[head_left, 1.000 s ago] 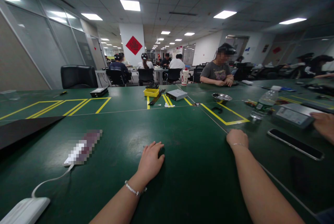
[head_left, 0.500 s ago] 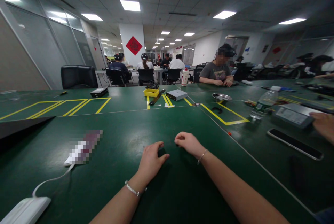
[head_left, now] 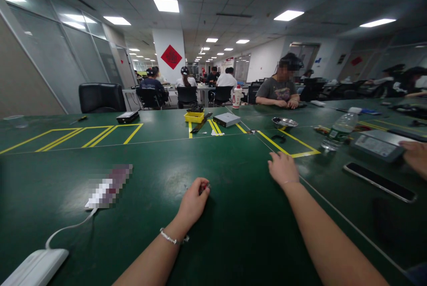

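My left hand (head_left: 195, 201) is closed, low over the green table (head_left: 160, 228), with its thumb and fingers around a small red object (head_left: 202, 187). Only part of that object shows, and its kind cannot be made out. A thin beaded bracelet (head_left: 170, 237) circles the left wrist. Off to the right, my right hand (head_left: 283, 169) is palm down at the table, fingers slightly bent and apart, close to the corner of a yellow tape outline (head_left: 305, 155). Nothing shows in its fingers; the surface beneath the palm is hidden.
A phone (head_left: 108, 188) on a cable and a white power bank (head_left: 35, 268) lie left. To the right are a bottle (head_left: 340, 130), a dark phone (head_left: 380, 182), a grey box (head_left: 376, 146) and another person's hand (head_left: 415, 157). Beyond stand a yellow tray (head_left: 194, 118) and metal bowl (head_left: 284, 122).
My right hand has moved right, away from the left hand, over the spot where a small orange-red piece lay. My left hand's fingers have closed, and a red object now shows in them.
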A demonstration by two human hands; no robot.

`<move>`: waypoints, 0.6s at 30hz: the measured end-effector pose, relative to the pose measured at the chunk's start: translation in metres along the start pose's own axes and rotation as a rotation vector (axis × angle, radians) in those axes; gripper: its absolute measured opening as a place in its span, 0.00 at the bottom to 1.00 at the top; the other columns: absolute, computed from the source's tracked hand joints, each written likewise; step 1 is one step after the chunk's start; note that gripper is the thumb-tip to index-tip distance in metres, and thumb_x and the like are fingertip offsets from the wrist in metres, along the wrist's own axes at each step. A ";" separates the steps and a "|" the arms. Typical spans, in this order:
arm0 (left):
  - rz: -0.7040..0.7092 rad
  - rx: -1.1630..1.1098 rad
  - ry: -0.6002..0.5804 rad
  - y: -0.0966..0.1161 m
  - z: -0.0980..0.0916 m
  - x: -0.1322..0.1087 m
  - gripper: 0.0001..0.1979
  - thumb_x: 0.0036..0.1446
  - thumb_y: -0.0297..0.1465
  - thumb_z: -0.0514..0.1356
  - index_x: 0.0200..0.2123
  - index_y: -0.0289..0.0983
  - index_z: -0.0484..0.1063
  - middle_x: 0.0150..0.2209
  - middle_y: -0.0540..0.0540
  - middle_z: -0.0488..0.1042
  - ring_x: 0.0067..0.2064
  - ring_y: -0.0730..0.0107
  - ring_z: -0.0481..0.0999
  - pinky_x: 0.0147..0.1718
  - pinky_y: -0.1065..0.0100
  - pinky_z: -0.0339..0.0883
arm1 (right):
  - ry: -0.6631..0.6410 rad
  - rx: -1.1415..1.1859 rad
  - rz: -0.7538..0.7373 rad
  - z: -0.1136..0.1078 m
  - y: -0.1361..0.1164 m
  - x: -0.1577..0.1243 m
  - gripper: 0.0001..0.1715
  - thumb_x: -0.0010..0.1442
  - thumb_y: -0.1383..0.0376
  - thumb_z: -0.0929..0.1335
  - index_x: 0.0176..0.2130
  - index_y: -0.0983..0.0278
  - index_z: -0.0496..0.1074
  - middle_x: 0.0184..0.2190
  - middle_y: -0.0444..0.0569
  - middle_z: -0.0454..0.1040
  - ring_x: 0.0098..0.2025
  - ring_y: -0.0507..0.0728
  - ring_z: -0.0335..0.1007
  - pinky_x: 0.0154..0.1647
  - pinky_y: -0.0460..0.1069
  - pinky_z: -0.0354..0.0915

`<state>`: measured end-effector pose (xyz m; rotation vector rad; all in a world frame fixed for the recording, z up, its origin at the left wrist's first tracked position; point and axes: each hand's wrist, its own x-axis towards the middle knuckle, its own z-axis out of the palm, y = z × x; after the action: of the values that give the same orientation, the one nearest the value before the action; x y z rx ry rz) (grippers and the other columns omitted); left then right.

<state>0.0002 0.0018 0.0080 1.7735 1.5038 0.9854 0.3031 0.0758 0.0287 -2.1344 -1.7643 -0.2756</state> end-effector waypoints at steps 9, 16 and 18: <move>-0.019 -0.071 0.009 -0.004 0.000 0.003 0.14 0.54 0.35 0.44 0.39 0.37 0.65 0.33 0.48 0.71 0.36 0.70 0.70 0.37 0.68 0.60 | -0.282 -0.155 0.198 0.022 0.071 0.012 0.19 0.53 0.69 0.56 0.40 0.67 0.71 0.38 0.59 0.70 0.42 0.61 0.65 0.41 0.53 0.59; -0.001 -0.051 -0.002 -0.003 -0.001 0.001 0.14 0.55 0.38 0.43 0.32 0.38 0.66 0.28 0.50 0.71 0.31 0.71 0.69 0.32 0.69 0.59 | -0.167 -0.103 0.295 0.012 0.063 0.010 0.16 0.49 0.71 0.59 0.34 0.69 0.73 0.37 0.63 0.69 0.37 0.63 0.66 0.32 0.52 0.61; -0.005 -0.041 -0.011 -0.002 -0.001 0.001 0.15 0.55 0.38 0.43 0.31 0.38 0.66 0.27 0.51 0.71 0.30 0.72 0.68 0.31 0.70 0.58 | -0.137 0.024 0.249 0.011 0.051 0.011 0.15 0.48 0.70 0.60 0.34 0.66 0.72 0.36 0.59 0.69 0.35 0.60 0.67 0.32 0.51 0.60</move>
<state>-0.0019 0.0030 0.0069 1.7427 1.4698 0.9956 0.3541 0.0817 0.0156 -2.3754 -1.5385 -0.0437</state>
